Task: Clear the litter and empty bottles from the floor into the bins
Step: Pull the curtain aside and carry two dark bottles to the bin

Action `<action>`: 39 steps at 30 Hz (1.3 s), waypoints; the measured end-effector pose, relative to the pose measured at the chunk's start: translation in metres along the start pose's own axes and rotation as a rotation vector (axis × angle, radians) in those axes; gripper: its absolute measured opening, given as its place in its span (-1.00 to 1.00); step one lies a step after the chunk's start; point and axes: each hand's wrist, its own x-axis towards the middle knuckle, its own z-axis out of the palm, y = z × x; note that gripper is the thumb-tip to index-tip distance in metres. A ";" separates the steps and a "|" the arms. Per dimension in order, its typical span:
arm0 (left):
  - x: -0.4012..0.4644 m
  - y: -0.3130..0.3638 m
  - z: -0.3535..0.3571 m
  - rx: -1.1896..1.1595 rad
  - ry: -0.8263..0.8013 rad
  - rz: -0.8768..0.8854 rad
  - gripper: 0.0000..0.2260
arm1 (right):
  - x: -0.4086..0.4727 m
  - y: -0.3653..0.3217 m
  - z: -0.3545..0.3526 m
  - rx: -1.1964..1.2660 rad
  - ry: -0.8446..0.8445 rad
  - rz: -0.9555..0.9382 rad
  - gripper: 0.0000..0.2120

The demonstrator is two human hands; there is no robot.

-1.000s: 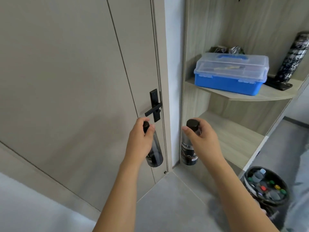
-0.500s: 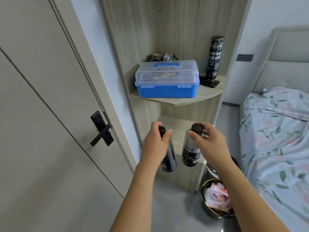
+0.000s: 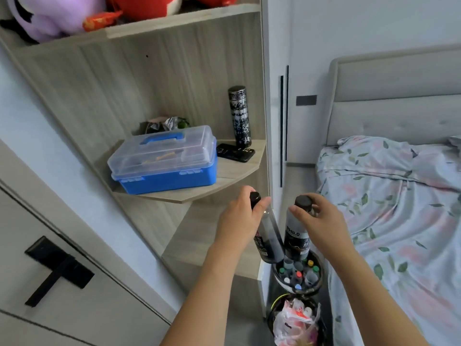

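My left hand grips the neck of a dark empty bottle with a black cap, tilted. My right hand holds a second dark bottle, labelled "PH8.0", by its black cap, upright. Both bottles hang side by side just above a black bin that holds several capped bottles. In front of it stands a second black bin filled with plastic bags and litter.
A wooden corner shelf carries a blue toolbox, a dark flask and a black phone. Plush toys sit on the top shelf. A door with a black handle is at left. A bed fills the right.
My view has swung right from the door to the shelf and the bed. Both hands carried the bottles right, and they now hang over the bottle bin.
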 end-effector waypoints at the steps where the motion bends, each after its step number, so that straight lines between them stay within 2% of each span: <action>1: 0.008 0.002 0.010 0.019 -0.016 0.012 -0.65 | 0.010 0.009 -0.006 0.002 0.011 0.015 -0.81; 6: 0.053 -0.001 0.058 0.059 -0.088 0.067 -0.70 | 0.057 0.047 -0.021 0.019 0.061 0.096 -0.87; 12: 0.128 -0.019 0.130 -0.059 -0.197 0.076 -0.76 | 0.120 0.100 -0.029 -0.026 0.150 0.177 -0.86; 15: 0.160 -0.032 0.177 -0.112 -0.228 0.050 -0.77 | 0.152 0.144 -0.029 -0.055 0.142 0.243 -0.86; 19: 0.197 -0.069 0.262 -0.145 -0.265 -0.013 -0.78 | 0.193 0.231 -0.013 -0.110 0.088 0.331 -0.88; 28: 0.218 -0.235 0.524 -0.149 -0.330 -0.313 -0.81 | 0.239 0.504 0.071 -0.332 -0.186 0.446 -0.91; 34: 0.190 -0.333 0.661 -0.106 -0.359 -0.427 -0.80 | 0.238 0.650 0.135 -0.427 -0.351 0.486 -0.76; 39: 0.186 -0.385 0.722 -0.113 -0.374 -0.457 -0.82 | 0.239 0.721 0.174 -0.528 -0.412 0.558 -0.57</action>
